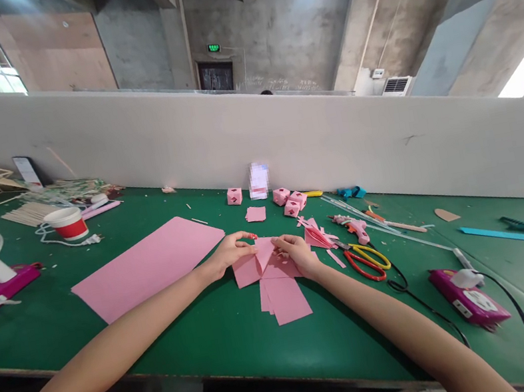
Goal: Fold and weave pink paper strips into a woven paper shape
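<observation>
Between my two hands is a small pink paper piece [265,255], partly folded. My left hand [232,253] pinches its left edge between thumb and fingers. At its right side, the fingers of my right hand [297,254] are closed on the paper, and their tips partly hide it. Several pink paper squares [289,300] lie spread on the table below and around the folded piece. A large pink sheet [152,262] lies to the left, beneath my left forearm's far side. Beside my right hand is a pile of pink paper scraps [317,235].
Scissors [367,260] with red and yellow handles and a pink glue gun [353,227] lie right of my hands. Several pink paper cubes [292,207] and a phone [259,181] stand at the back. Purple power strips [469,300] and a paper cup [67,223] flank the green table [208,351].
</observation>
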Available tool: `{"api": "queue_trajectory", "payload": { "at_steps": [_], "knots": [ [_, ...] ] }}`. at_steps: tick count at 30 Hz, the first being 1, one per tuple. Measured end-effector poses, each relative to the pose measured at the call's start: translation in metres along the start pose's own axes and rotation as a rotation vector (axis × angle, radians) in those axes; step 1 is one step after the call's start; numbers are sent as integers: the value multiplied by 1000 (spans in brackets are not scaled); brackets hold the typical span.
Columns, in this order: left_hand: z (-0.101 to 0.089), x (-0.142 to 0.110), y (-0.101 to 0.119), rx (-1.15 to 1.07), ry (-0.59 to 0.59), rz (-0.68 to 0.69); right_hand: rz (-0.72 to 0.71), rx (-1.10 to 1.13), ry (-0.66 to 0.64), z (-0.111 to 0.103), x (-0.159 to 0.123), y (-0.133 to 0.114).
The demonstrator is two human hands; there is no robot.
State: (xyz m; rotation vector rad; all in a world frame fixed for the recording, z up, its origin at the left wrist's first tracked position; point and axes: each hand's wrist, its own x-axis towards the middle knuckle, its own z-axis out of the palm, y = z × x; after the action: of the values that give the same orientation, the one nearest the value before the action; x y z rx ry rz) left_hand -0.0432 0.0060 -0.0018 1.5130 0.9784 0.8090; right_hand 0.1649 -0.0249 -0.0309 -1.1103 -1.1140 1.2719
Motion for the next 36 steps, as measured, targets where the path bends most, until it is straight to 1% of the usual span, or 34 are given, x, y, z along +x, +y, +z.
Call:
{"api": "queue_trajectory", "payload": {
  "at_steps": [3, 5, 6, 8, 12, 15, 20, 24, 29, 31, 36],
  "knots": [
    [4, -6, 3, -29, -121, -62, -13, 6, 1, -1, 1, 3],
    [8, -11, 4, -33, -195, -71, -39, -35, -8, 0, 1, 4],
    [10, -12, 4, -38, -215, -72, -55, -70, -14, 1, 0, 4],
    [13, -13, 2, -56, -201, -65, -87, -153, -35, 2, -2, 2],
    [14, -10, -6, -106, -114, -28, -120, -299, -93, 5, -6, -4],
    [12, -6, -9, -127, -109, -27, -133, -360, -106, 5, -8, -5],
    [8, -6, -8, -110, -183, -35, -163, -366, -134, 5, -9, -5],
    [9, -8, -5, -122, -215, -36, -162, -366, -136, 5, -9, -5],
    [11, -11, -1, -153, -190, -64, -154, -427, -179, 4, -10, -8],
    [13, -10, -1, -146, -182, -49, -161, -461, -199, 4, -11, -9],
    [16, -8, -8, -145, -144, 11, -153, -441, -165, 5, -13, -10]
  ]
}}
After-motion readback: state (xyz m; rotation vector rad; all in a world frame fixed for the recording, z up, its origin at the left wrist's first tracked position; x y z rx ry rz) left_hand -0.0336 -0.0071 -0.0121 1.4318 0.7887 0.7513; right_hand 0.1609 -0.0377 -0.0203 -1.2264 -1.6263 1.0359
